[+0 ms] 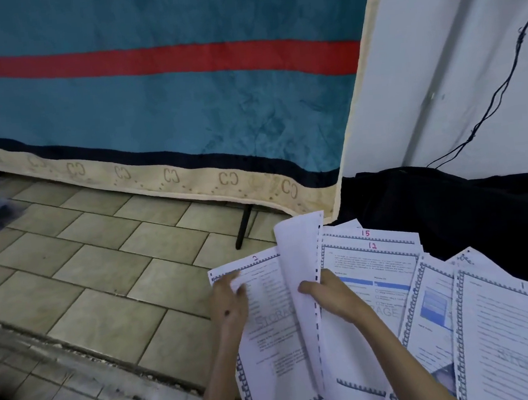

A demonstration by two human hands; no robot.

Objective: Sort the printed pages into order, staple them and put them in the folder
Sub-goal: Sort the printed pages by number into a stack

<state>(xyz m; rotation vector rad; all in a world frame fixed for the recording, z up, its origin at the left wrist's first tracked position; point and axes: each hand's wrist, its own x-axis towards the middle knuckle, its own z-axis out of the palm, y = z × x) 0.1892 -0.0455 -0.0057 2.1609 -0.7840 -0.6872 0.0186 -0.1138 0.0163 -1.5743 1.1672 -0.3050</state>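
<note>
Sorting unfinished: white printed pages with blue patterned borders [374,273] lie spread on the tiled floor [102,265]. Right hand [331,292] fingers grasp a lifted white sheet [300,260]; left hand [230,301] fingers rest released on the page numbered 2 [267,327]. No stapler or folder visible.

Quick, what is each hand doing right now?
Left hand: open, fingers resting on the page marked 2.
Right hand: holding the lifted sheet.
</note>
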